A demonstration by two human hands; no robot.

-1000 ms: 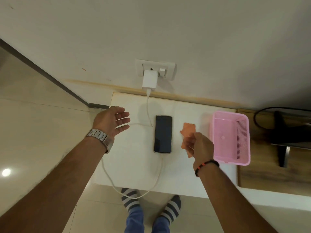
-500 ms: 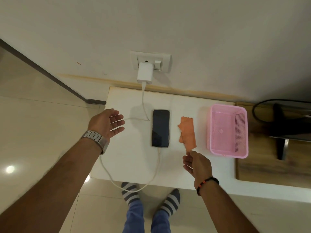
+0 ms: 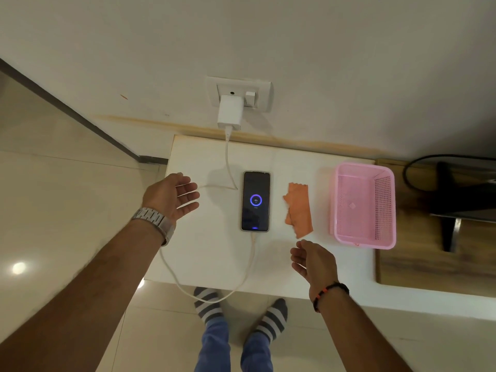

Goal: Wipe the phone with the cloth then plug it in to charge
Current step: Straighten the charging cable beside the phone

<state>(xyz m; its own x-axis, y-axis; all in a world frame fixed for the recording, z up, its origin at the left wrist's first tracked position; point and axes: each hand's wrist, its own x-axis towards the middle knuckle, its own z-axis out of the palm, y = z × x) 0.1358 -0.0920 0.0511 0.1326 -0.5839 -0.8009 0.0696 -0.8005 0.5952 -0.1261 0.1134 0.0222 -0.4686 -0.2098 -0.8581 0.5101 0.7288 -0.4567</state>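
White table (image 3: 204, 253) against the wall carries the phone (image 3: 255, 201), lit, cable (image 3: 248, 267) plugged into its near end. Cloth (image 3: 299, 210) lies just right of the phone; left hand (image 3: 171, 196) and right hand (image 3: 314, 261) hover nearby, fingers relaxed, empty.

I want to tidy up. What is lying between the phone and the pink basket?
In the head view, only the orange cloth lies between the phone and the pink basket.

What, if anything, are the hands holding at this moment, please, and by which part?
Nothing is held. The left hand and right hand are both open and empty; the cloth and phone lie on the table.
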